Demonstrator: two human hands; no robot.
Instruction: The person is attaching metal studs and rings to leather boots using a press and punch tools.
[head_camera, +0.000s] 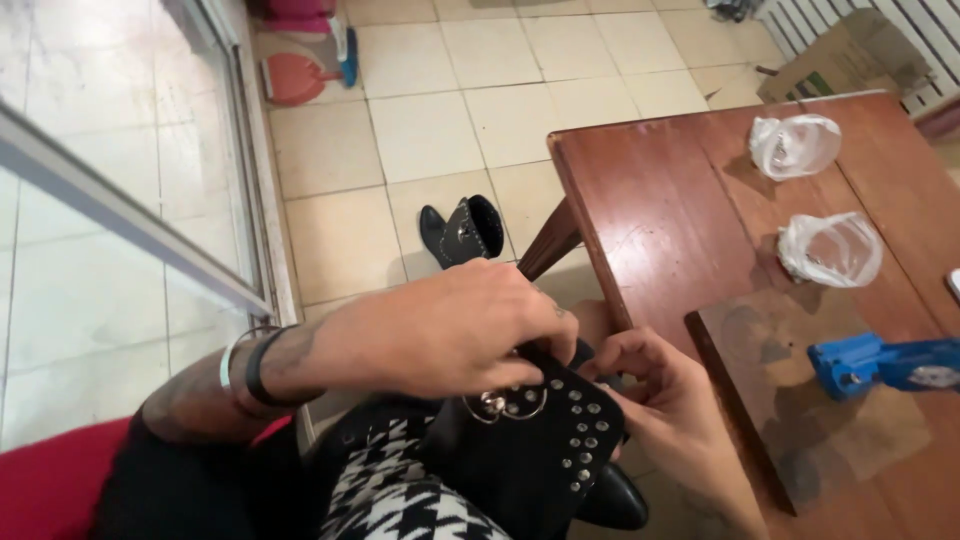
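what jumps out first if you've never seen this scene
The black studded boot at bottom centre, gripped by the left hand on top and the right hand at its side. A matching boot lies on the tiled floor beyond. At right, a blue tool and two clear plastic bags rest on the wooden table.

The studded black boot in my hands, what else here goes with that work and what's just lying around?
In hand: studded black boot, left hand, right hand.
Lying about: second boot on floor, two plastic bags, blue tool, cardboard box.
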